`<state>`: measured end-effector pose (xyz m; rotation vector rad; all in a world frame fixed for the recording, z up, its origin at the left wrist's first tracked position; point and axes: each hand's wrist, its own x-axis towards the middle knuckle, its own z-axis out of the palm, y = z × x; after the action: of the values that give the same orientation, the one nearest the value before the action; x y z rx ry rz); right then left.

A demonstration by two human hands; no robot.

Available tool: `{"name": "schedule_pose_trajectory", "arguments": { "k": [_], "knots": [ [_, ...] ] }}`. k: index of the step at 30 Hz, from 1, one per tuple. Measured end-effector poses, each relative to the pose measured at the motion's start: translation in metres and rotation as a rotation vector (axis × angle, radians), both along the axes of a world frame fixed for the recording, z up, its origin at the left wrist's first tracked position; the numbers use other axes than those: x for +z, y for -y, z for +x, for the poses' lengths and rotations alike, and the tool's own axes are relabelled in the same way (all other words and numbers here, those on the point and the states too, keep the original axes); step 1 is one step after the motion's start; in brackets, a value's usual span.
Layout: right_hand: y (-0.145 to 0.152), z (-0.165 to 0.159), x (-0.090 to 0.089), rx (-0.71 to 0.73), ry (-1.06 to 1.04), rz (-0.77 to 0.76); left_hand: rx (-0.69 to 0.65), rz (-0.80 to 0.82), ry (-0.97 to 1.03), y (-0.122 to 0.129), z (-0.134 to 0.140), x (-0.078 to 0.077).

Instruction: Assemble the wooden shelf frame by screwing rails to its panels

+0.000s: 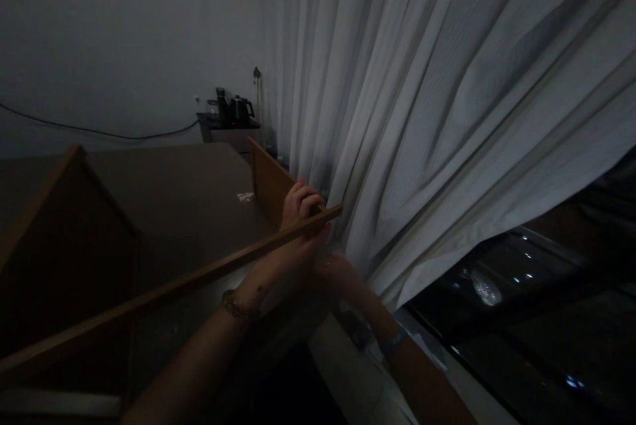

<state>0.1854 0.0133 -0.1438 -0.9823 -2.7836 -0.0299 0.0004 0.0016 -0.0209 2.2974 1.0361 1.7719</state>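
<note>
A wooden box-like piece of furniture stands before me, with a long board (199, 277) running along its near side and a shorter end panel (271, 181) meeting it at the right corner. At that corner my left hand (297, 205) is closed, its fingers wrapped over the boards; a bracelet (233, 306) circles the wrist. Just below the corner is my right hand (334, 273), close to the left palm. Its fingers are smeared and partly hidden, so what it holds does not show. A band (393, 340) is on the right wrist.
Long pale curtains (397, 94) hang close on the right, beside a dark window (527, 306) with reflections. Another wooden panel (54, 233) rises at left. Small light pieces (245, 196) lie on the brown surface (189, 180). A black kettle (239, 109) stands at the back; a cable (124, 137) runs along the wall.
</note>
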Motion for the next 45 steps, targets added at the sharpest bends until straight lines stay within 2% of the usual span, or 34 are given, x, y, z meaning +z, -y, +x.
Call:
{"name": "schedule_pose_trajectory", "arguments": {
  "k": [10,15,22,25,30,32,35,40,45],
  "knots": [
    [-0.005,0.005,0.008,-0.005,0.005,-0.175,-0.012,0.022,-0.042,-0.001,-0.004,0.001],
    [-0.007,0.007,0.006,-0.001,-0.020,-0.211,-0.042,0.028,-0.064,-0.002,-0.005,0.000],
    [-0.005,0.009,-0.002,-0.026,-0.184,-0.226,-0.044,0.004,-0.029,0.002,-0.003,0.002],
    [0.005,0.018,-0.010,-0.136,-0.353,-0.198,-0.046,-0.007,-0.039,0.002,-0.004,0.002],
    [0.036,0.026,-0.027,-0.417,-0.634,-0.121,-0.056,0.050,-0.039,-0.003,-0.004,-0.001],
    [0.052,0.023,-0.031,-0.530,-0.748,-0.144,-0.054,0.059,-0.030,-0.004,-0.003,-0.001],
    [0.072,0.016,-0.033,-0.718,-0.942,-0.272,-0.052,0.057,-0.019,-0.003,-0.003,0.001],
    [0.085,0.019,-0.028,-0.779,-0.957,-0.374,-0.034,0.084,-0.026,-0.006,-0.002,-0.001],
    [0.084,0.035,-0.028,-0.844,-0.889,-0.360,-0.029,0.073,-0.033,-0.006,-0.002,-0.002]
  ]
}}
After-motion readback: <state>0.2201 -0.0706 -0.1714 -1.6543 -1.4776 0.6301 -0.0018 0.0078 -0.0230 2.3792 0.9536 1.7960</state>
